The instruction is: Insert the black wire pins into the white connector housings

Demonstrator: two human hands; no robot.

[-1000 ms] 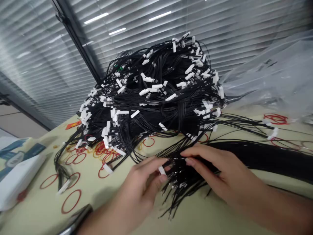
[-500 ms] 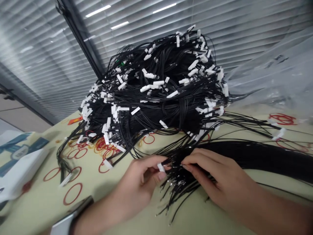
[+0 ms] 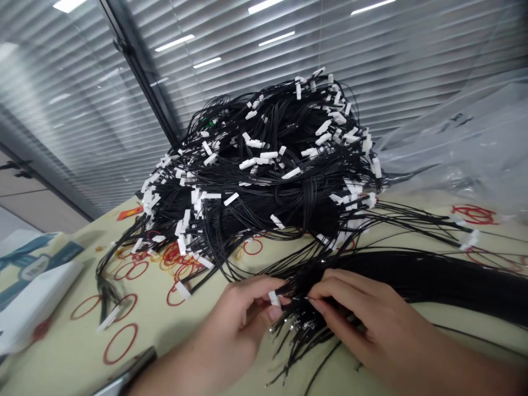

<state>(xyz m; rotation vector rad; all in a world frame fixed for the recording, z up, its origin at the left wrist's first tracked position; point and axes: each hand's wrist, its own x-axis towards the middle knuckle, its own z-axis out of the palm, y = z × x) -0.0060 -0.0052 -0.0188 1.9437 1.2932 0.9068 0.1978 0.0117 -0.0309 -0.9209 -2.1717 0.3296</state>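
Observation:
My left hand point(image 3: 239, 319) pinches a small white plastic connector point(image 3: 273, 298) between thumb and fingers, at the end of a black wire. My right hand point(image 3: 355, 313) sits just beside it, its fingertips in a loose tuft of thin black wires point(image 3: 307, 330) with small shiny metal ends. That tuft runs off to the right as a thick black wire bundle point(image 3: 424, 280). Behind my hands rises a large tangled heap of black wires point(image 3: 268, 187), studded with several white connectors. My fingers hide part of the tuft.
Red rubber bands point(image 3: 120, 344) lie scattered on the pale green table point(image 3: 61, 360). A white box point(image 3: 35, 302) stands at the left edge. Clear plastic sheeting point(image 3: 462, 148) lies at the right, and window blinds point(image 3: 256, 38) fill the background. A watch point(image 3: 124, 374) shows on my left wrist.
The view has shifted, so the heap sits lower in the frame. Both hands stay together at the wire tuft, and my left hand keeps the white connector.

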